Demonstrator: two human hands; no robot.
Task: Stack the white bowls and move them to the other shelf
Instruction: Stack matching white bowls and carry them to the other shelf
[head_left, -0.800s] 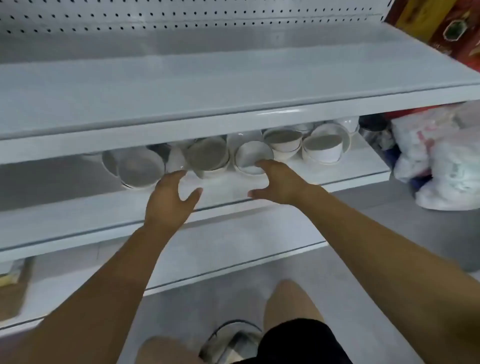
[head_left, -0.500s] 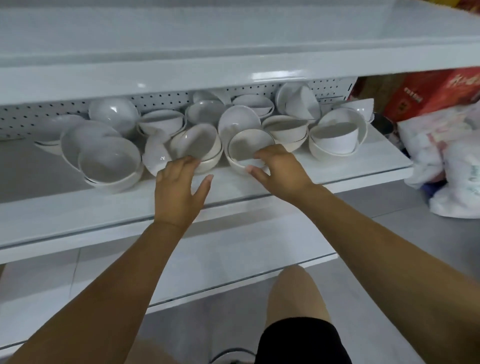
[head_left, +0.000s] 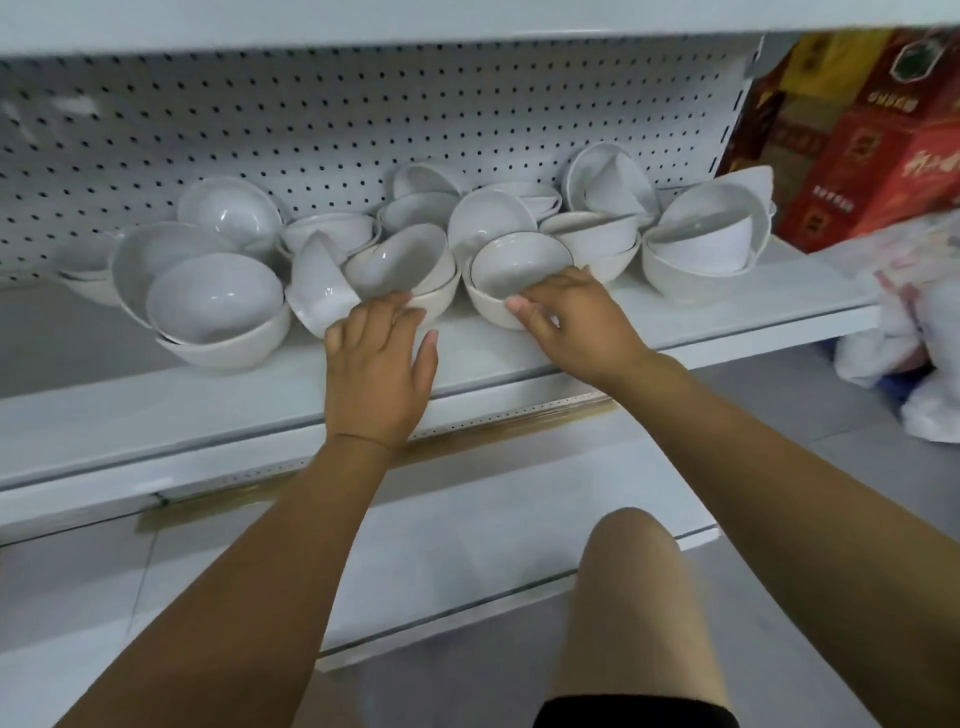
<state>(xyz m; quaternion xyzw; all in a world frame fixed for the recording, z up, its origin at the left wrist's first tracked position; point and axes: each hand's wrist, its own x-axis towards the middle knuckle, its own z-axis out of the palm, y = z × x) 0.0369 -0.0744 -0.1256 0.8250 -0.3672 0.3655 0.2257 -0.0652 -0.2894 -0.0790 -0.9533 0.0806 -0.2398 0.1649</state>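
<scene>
Several white bowls lie jumbled on the middle shelf (head_left: 519, 358), some nested, some tipped on their sides. My right hand (head_left: 576, 317) grips the near rim of a short nested bowl stack (head_left: 514, 265) at the centre, thumb on the outer wall and fingers over the rim. My left hand (head_left: 382, 364) lies flat with straight fingers, its fingertips touching the front of another nested bowl pair (head_left: 400, 260). A larger tilted stack (head_left: 218, 306) stands to the left and another stack (head_left: 701, 244) to the right.
A perforated white back panel (head_left: 363, 119) closes the shelf behind the bowls. An upper shelf runs across the top, a lower shelf (head_left: 467, 525) below. Red cartons (head_left: 878, 135) and white plastic bags (head_left: 919, 332) sit at the right. My knee (head_left: 628, 587) is below.
The view dropped from the upper shelf to the bowl shelf. Both hands moved forward to the bowls; the right hand closed on the centre stack's rim, the left reached its pair.
</scene>
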